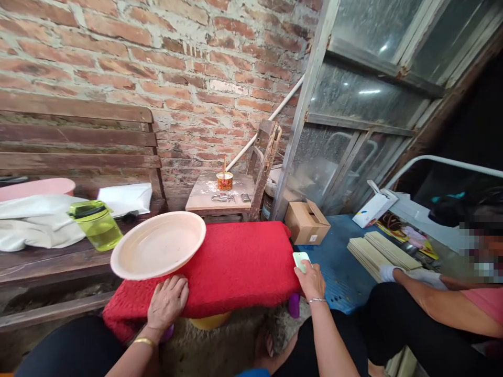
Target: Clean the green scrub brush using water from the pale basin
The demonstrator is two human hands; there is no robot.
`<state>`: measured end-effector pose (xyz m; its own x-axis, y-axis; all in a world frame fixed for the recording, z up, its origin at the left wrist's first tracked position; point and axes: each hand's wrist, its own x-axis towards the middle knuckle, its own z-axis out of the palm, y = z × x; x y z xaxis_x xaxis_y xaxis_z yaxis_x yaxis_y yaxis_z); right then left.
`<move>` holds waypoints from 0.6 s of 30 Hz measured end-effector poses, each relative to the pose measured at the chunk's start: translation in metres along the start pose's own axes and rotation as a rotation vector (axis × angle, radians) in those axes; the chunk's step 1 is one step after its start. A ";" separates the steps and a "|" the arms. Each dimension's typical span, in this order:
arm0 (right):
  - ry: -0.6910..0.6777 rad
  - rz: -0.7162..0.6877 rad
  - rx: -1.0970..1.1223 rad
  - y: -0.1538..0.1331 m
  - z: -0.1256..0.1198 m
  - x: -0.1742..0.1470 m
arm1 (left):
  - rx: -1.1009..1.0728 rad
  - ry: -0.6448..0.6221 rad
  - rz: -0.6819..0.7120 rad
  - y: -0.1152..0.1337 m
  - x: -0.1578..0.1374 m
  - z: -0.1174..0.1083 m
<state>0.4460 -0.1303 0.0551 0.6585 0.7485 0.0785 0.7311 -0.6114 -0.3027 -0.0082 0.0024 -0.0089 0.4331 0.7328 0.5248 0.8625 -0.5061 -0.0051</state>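
Observation:
My left hand (168, 301) lies on the near edge of the red cloth (239, 256), fingers slightly bent and close together. Its fingertips are beside the near rim of a wide, pale pink basin (157, 245), which sits tilted in view at the cloth's left end. In my right hand (313, 281), a small pale green object that looks like a phone (301, 258) is held over the cloth's right edge. The palm covers its lower part. A bangle is on each wrist.
On the left, a wooden bench (78, 139) holds a green bottle (96, 225) and white bags. Ahead, a small wooden table (196, 199) carries a patterned cup (225, 181). To the right are a cardboard box (307, 222) and a person with gloved hands (391, 273) at stacked pale strips.

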 end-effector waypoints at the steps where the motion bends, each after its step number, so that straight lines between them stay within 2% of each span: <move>1: 0.004 0.018 0.012 0.001 0.000 0.001 | -0.002 0.003 0.001 0.000 0.000 0.000; 7: -0.039 0.034 0.124 0.000 0.007 0.008 | -0.042 -0.002 -0.025 0.008 0.002 -0.008; 13: -0.072 0.175 0.127 0.027 0.001 0.025 | -0.037 -0.039 -0.053 0.014 0.005 -0.014; 18: -0.025 0.249 0.163 0.029 -0.001 0.023 | -0.041 -0.084 -0.069 0.018 0.007 -0.018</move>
<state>0.4827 -0.1312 0.0487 0.8078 0.5881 -0.0399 0.5082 -0.7292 -0.4583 0.0063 -0.0095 0.0099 0.3950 0.8010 0.4498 0.8803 -0.4700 0.0639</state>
